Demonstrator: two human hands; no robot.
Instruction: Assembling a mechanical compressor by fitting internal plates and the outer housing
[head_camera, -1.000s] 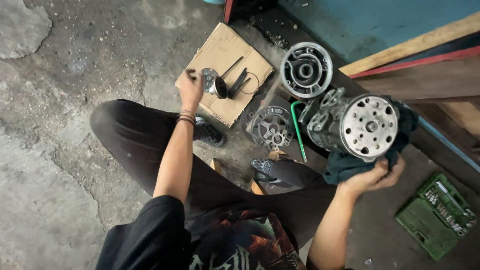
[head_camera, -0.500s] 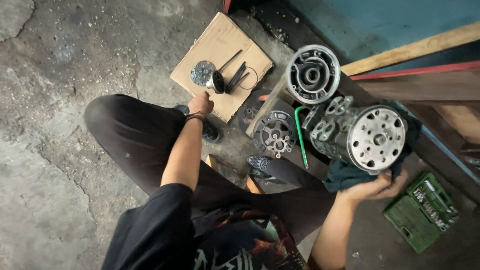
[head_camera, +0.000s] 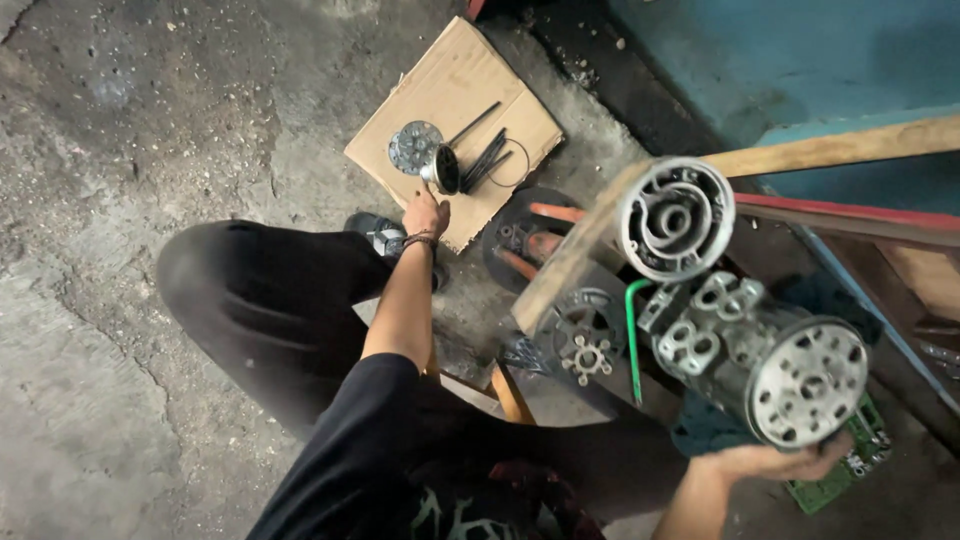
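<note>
The cardboard sheet (head_camera: 455, 90) lies flat on the concrete floor (head_camera: 120, 200) and serves as the reference point. On the sheet, from left to right: a round metal disc (head_camera: 413, 146) with holes, lying flat; a small metal cup (head_camera: 441, 170) touching the disc's right edge, its dark opening turned toward the sheet's near edge; a bundle of black rods (head_camera: 486, 156) just beside the cup; and a thin wire ring (head_camera: 517, 163) partly under the rods.

The left hand (head_camera: 426, 214) rests at the near edge of the sheet, directly below the cup. Its fingers are drawn together and point toward the cup; the view does not show whether the tips touch it. A bracelet sits on the wrist. Below the hand, a black-clad knee (head_camera: 260, 300) is bent over the floor.

To the right of the sheet, a dark round plate (head_camera: 520, 240) lies on the ground, crossed by a red-handled tool (head_camera: 560, 213). A wooden plank (head_camera: 570, 265) runs diagonally over it. Further right, a ribbed round cover (head_camera: 675, 220) stands on edge. Below it lies a flat toothed hub (head_camera: 585, 355), with a green bent rod (head_camera: 632, 340) beside it.

Furthest right of the sheet, the right hand (head_camera: 775, 462) cups a metal cylinder housing (head_camera: 760, 360) from beneath, fingers curled around its lower rim. The housing is tilted, its drilled end plate facing the camera. A green tool case (head_camera: 850, 465) shows partly beneath the hand.
</note>
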